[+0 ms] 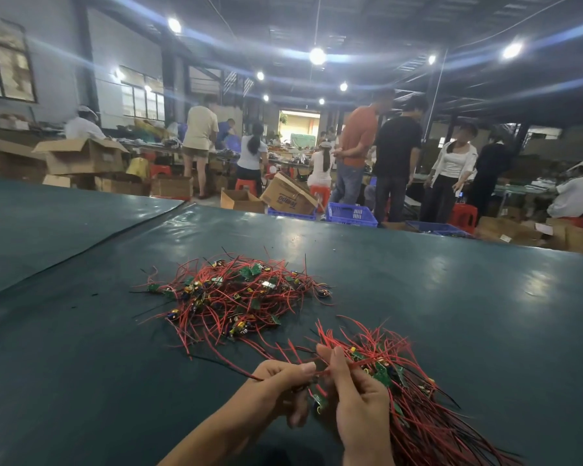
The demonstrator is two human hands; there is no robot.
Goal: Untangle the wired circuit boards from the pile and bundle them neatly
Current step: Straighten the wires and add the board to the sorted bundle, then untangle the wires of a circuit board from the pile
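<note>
Pile of wired boards (236, 297) lies just beyond your left hand (276, 386) and right hand (362, 401), both pinching one red wire (322, 373); carton (288, 198) far behind seems to read "tempo".

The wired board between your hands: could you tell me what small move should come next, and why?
Probably lay the board onto the bundle beside the right hand: it and the left hand pinch its red wire, and the board appears clear of the pile.

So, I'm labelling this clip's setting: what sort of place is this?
Probably a factory or sorting workshop: a tangled pile of red-wired green circuit boards on a long dark green worktable, open brown cardboard boxes and blue plastic crates beyond.
</note>
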